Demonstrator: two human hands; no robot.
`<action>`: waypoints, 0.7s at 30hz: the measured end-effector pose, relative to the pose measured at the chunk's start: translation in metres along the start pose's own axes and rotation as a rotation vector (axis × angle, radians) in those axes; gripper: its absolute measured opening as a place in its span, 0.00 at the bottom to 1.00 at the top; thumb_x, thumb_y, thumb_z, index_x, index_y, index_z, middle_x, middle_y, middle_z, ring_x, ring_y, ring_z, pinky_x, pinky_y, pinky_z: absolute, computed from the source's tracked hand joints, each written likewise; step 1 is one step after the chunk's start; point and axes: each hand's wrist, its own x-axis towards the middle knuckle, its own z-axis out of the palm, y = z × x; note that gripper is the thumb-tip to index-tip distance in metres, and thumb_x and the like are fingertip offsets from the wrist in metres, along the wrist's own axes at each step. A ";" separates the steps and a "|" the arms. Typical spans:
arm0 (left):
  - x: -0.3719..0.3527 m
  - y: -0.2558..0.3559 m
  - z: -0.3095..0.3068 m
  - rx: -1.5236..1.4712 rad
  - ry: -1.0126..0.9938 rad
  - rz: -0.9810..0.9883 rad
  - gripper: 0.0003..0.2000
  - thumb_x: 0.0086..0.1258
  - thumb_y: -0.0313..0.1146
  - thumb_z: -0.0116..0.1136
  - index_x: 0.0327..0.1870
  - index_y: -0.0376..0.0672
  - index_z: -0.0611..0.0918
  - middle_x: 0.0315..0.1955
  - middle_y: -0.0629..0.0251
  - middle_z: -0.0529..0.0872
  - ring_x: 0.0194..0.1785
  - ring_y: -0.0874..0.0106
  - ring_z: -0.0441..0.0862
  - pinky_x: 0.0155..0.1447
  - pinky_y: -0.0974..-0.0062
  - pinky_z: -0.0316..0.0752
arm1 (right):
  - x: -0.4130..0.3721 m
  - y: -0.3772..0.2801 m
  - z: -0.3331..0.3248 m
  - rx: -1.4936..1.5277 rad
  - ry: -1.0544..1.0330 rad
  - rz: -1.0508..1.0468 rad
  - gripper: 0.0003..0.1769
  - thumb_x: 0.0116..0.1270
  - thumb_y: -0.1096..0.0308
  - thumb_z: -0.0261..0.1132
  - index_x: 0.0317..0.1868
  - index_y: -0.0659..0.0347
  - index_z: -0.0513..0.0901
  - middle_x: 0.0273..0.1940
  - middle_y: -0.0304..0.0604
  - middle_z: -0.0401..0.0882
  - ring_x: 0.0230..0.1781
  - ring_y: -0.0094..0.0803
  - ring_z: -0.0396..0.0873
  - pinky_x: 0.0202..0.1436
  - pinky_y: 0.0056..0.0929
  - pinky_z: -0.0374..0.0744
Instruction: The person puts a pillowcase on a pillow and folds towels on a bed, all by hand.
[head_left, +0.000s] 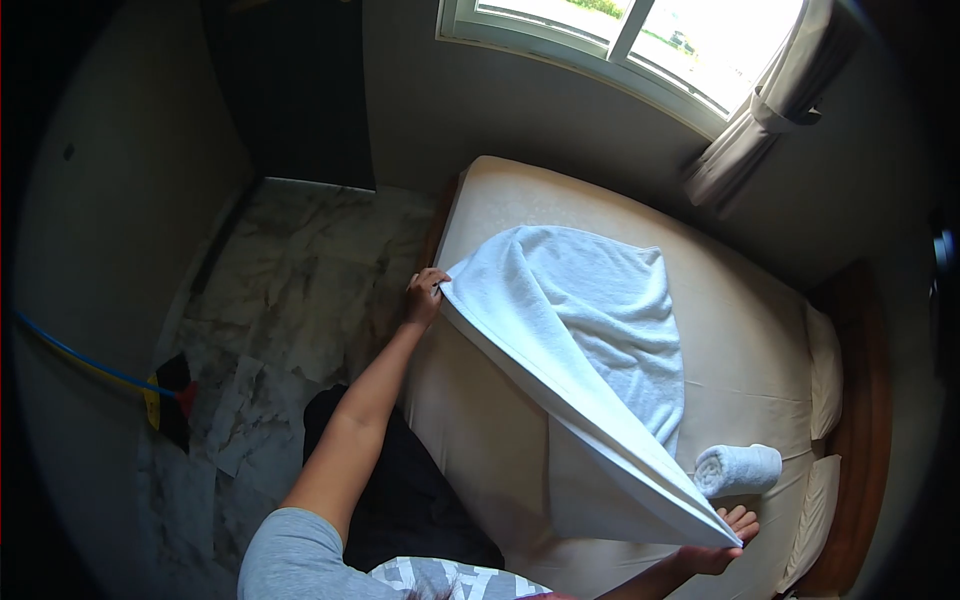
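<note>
A large white towel [600,310] is stretched over the bed, its near edge pulled taut between my two hands. My left hand [427,296] is closed on one corner, at the bed's left side. At the lower right, my right hand [722,548] grips the opposite corner, with some fingers extended past the cloth. The towel's far part lies wrinkled on the mattress, while the near edge appears lifted. A rolled white towel [740,470] rests on the bed just beyond my right hand.
The bed [740,340] has a beige sheet, two pillows [822,372] and a wooden headboard [862,430]. A window [610,40] and tied curtain [765,115] are behind it. On the marble-look floor [300,270] at left stand a broom [186,400] and dustpan [165,415].
</note>
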 end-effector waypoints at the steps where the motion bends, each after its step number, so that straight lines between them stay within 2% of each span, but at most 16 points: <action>1: 0.001 -0.009 0.002 0.099 -0.007 0.079 0.10 0.50 0.21 0.61 0.32 0.47 0.81 0.37 0.71 0.82 0.44 0.65 0.79 0.50 0.67 0.71 | 0.001 0.000 -0.003 0.025 -0.005 0.003 0.30 0.61 0.41 0.61 0.27 0.56 0.56 0.29 0.34 0.50 0.27 0.22 0.49 0.26 0.22 0.52; 4: -0.001 -0.024 0.006 0.140 -0.112 0.074 0.09 0.51 0.23 0.61 0.32 0.48 0.80 0.38 0.73 0.82 0.46 0.66 0.78 0.52 0.65 0.69 | 0.000 -0.002 -0.011 0.002 -0.083 0.040 0.29 0.61 0.42 0.61 0.28 0.57 0.57 0.29 0.34 0.50 0.27 0.22 0.50 0.27 0.23 0.54; 7: -0.004 -0.034 -0.003 0.163 -0.111 0.170 0.08 0.52 0.22 0.59 0.31 0.48 0.79 0.38 0.73 0.82 0.48 0.66 0.77 0.52 0.64 0.69 | -0.004 0.000 -0.014 0.006 -0.017 0.055 0.27 0.59 0.46 0.66 0.28 0.56 0.60 0.27 0.33 0.54 0.26 0.21 0.53 0.25 0.20 0.56; 12: -0.018 -0.040 -0.010 0.028 -0.278 0.223 0.10 0.50 0.20 0.57 0.32 0.47 0.79 0.39 0.71 0.80 0.50 0.64 0.76 0.58 0.62 0.67 | -0.008 0.005 -0.020 0.011 0.028 0.072 0.24 0.63 0.49 0.62 0.28 0.57 0.60 0.28 0.34 0.52 0.26 0.22 0.52 0.27 0.21 0.56; 13: -0.018 -0.040 -0.012 0.054 -0.323 0.265 0.13 0.49 0.20 0.58 0.37 0.48 0.77 0.43 0.68 0.78 0.52 0.63 0.74 0.61 0.63 0.67 | -0.009 0.006 -0.020 0.001 0.039 0.072 0.24 0.63 0.49 0.62 0.28 0.57 0.60 0.28 0.34 0.52 0.26 0.22 0.52 0.27 0.21 0.56; 16: -0.020 -0.034 -0.012 -0.053 -0.343 0.241 0.18 0.49 0.21 0.59 0.42 0.47 0.75 0.46 0.65 0.75 0.55 0.62 0.72 0.60 0.64 0.69 | -0.007 0.006 -0.015 -0.043 0.065 0.058 0.24 0.64 0.48 0.61 0.28 0.57 0.59 0.28 0.34 0.51 0.26 0.22 0.51 0.27 0.21 0.56; 19: -0.014 -0.032 -0.020 0.145 -0.416 0.353 0.20 0.48 0.22 0.61 0.44 0.45 0.73 0.48 0.64 0.73 0.57 0.61 0.70 0.60 0.65 0.70 | -0.006 0.005 -0.012 -0.079 0.087 0.063 0.24 0.64 0.48 0.60 0.28 0.57 0.60 0.27 0.33 0.51 0.26 0.22 0.53 0.28 0.21 0.58; 21: -0.017 -0.027 -0.018 0.214 -0.465 0.282 0.18 0.51 0.22 0.59 0.45 0.45 0.73 0.49 0.64 0.74 0.57 0.61 0.71 0.60 0.65 0.70 | -0.006 0.005 -0.012 -0.127 0.135 0.089 0.23 0.65 0.48 0.60 0.28 0.57 0.62 0.27 0.33 0.52 0.27 0.22 0.55 0.30 0.21 0.59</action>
